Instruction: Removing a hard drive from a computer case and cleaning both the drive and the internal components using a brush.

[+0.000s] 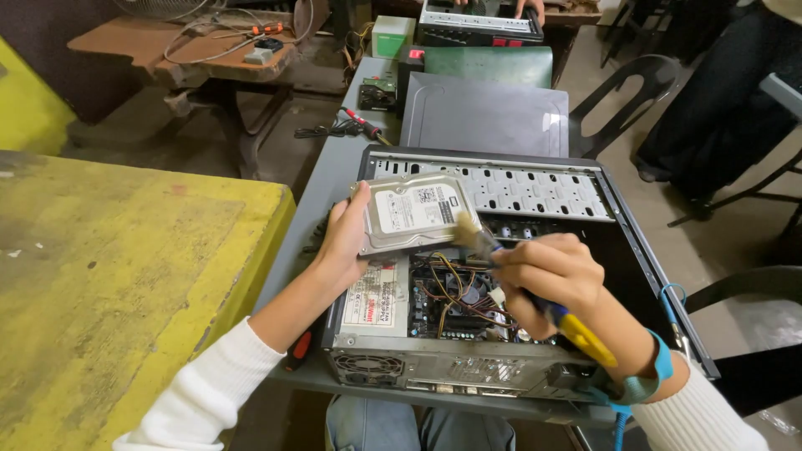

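My left hand (344, 240) holds a silver hard drive (415, 210) by its left edge, tilted up over an open desktop computer case (622, 224). My right hand (550, 282) grips a paintbrush with a yellow and blue handle (582, 331); its bristles (469, 235) touch the drive's lower right corner. A blue wrist strap (654, 373) circles my right wrist. Below the drive lie the power supply (373, 302) and the motherboard with bundled wires (455, 298).
The case rests on a grey table (330, 175) with its removed side panel (484, 113) behind it. A red-handled screwdriver (361, 123) and a cable lie further back. A worn yellow table (117, 267) stands at left. Black chairs (622, 96) are at right. Another person's hand (530, 8) rests on a device at the far end.
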